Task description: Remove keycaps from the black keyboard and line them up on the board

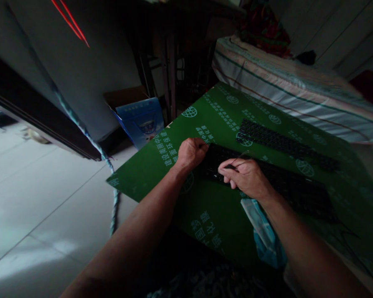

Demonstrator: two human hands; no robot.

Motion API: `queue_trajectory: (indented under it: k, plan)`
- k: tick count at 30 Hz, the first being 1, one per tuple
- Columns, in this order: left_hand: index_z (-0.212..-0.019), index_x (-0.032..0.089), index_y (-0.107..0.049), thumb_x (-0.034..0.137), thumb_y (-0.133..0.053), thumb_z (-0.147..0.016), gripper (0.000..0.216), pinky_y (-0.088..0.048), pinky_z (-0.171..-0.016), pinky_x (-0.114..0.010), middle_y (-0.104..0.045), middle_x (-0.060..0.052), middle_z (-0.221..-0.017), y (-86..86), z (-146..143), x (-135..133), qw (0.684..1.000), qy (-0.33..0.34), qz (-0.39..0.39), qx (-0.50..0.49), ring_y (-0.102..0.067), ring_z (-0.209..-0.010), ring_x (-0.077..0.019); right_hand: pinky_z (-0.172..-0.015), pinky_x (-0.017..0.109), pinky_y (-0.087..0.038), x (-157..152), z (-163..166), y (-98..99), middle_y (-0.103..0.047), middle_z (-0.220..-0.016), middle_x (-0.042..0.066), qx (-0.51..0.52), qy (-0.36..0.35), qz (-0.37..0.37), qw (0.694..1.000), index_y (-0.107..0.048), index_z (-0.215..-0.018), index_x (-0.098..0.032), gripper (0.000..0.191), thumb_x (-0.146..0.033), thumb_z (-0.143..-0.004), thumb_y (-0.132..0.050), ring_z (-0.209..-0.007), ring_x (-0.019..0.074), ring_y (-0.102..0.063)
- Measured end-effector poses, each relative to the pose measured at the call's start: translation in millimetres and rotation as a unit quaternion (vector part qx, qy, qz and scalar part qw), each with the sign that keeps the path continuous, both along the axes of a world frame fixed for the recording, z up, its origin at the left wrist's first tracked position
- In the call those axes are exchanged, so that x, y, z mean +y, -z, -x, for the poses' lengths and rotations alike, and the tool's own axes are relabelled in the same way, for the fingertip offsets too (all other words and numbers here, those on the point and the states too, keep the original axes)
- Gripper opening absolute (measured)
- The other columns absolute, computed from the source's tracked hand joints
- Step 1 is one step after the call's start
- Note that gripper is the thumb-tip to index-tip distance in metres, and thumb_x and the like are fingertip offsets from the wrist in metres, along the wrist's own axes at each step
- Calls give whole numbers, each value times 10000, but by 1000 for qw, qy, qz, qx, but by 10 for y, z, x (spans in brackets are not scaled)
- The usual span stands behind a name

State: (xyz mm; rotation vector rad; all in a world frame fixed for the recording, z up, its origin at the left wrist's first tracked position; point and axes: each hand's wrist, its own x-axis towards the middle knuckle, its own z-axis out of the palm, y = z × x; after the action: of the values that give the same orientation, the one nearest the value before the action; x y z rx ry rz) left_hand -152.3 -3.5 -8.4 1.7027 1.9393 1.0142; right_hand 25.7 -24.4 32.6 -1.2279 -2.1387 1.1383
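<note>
My left hand is curled into a fist at the left end of a long black beaded strip lying across a green printed board. What its fingers grip is hidden. My right hand rests on the same strip a little to the right, thumb and fingers pinched on a small dark piece with thin threads rising from it. A second black strip lies farther back on the board, untouched.
A light blue plastic bag lies under my right forearm. A bed with striped bedding stands behind the board. A blue carton sits on the floor at the left, by a blue-white rope and pale floor tiles.
</note>
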Motion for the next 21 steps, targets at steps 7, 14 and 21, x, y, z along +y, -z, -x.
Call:
queue_trajectory:
  k: [7,14,21]
  plan:
    - [-756,148,-704,224,-562,-728,163,-471,-691,-264,-692,-39,-822,-102,38,-67,994,100,-21,-38,-629,-744,-163,-390,160,-352,54,-31,71,-569,-511,-25,18,-25,-16,999,-664,-790,-141,180,-291,-787,-564,-371,54,-456]
    - [-825,217,-735,135,-725,-601,238,-228,-1058,-492,-455,-49,-1372,-213,48,-171,937,349,22,29,-297,-1309,-314,-397,165,-358,52,-46,75,-563,-510,-16,38,-6,-9,999,-658,-739,-135,191,-285,-793,-553,-387,55,-455]
    - [-830,207,-744,134,-718,-657,189,-172,-1088,-469,-476,-62,-1360,-154,2,-141,924,379,32,39,-280,-1322,-286,-404,163,-354,43,-21,60,-544,-491,-33,27,-9,-1,1000,-656,-767,-142,175,-283,-789,-555,-387,54,-446]
